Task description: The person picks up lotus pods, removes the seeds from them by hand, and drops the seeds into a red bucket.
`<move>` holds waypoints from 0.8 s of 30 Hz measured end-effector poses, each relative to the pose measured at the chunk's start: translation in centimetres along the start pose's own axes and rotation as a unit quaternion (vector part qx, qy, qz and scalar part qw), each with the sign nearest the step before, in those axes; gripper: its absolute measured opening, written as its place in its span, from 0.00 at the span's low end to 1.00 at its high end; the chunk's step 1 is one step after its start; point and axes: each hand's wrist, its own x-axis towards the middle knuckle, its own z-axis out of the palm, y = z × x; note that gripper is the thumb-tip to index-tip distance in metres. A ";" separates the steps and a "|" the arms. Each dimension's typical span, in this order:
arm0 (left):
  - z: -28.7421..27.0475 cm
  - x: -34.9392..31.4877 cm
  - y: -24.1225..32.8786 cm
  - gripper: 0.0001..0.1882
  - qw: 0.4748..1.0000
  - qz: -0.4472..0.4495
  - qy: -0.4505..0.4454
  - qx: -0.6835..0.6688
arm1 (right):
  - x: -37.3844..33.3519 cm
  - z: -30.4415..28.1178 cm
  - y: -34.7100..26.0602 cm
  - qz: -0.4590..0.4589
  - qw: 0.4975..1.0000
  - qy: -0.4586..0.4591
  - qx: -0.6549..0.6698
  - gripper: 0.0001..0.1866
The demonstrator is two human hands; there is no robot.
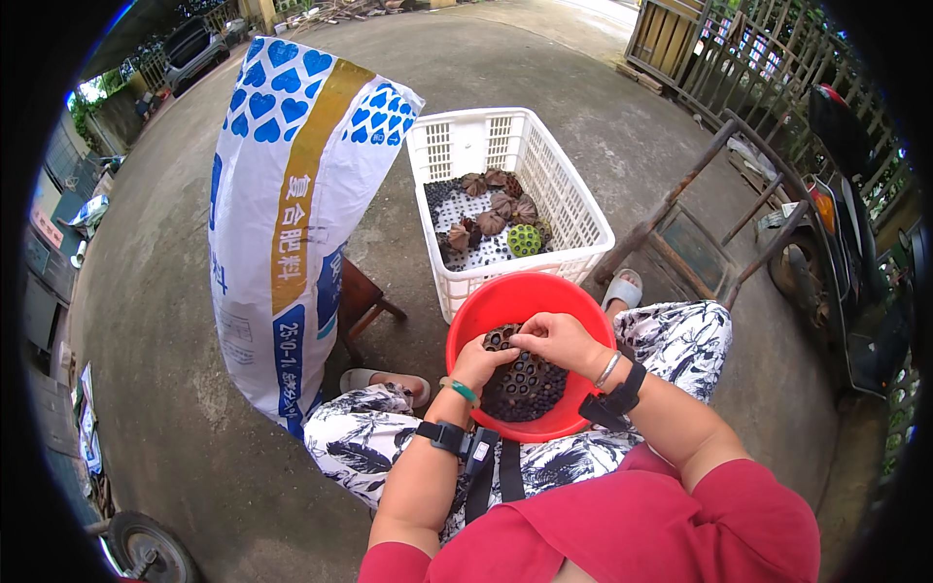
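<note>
My left hand is closed around a brown, dried lotus seed pod, its thumb lying across the pod's holed face. The fingers of my right hand are pinched together at the same face; what sits between their tips is hidden. Both hands work over a red plastic basin between my knees. Dark round lotus seeds cover its bottom, beneath the pod.
Beyond the basin stands a white plastic crate with brown pods, a green pod and loose seeds. A tall white sack leans at left by a wooden stool. At right are a metal-framed chair and a motorcycle.
</note>
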 end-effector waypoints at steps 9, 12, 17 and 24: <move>0.5 0.3 -0.7 0.17 0.999 0.004 -0.027 0.038 | -0.1 -1.7 1.4 0.166 0.966 -0.130 0.152 0.11; 0.5 1.0 -0.9 0.17 0.999 0.000 -0.021 0.040 | 0.5 -3.6 2.4 0.145 0.975 -0.107 0.131 0.13; 0.4 1.8 -1.4 0.16 0.994 0.008 0.009 0.105 | 0.8 -2.4 4.0 0.053 0.993 -0.060 0.090 0.19; 0.7 1.4 -1.3 0.23 0.998 0.020 0.001 0.061 | 1.2 -1.5 3.5 0.117 0.979 -0.140 0.092 0.13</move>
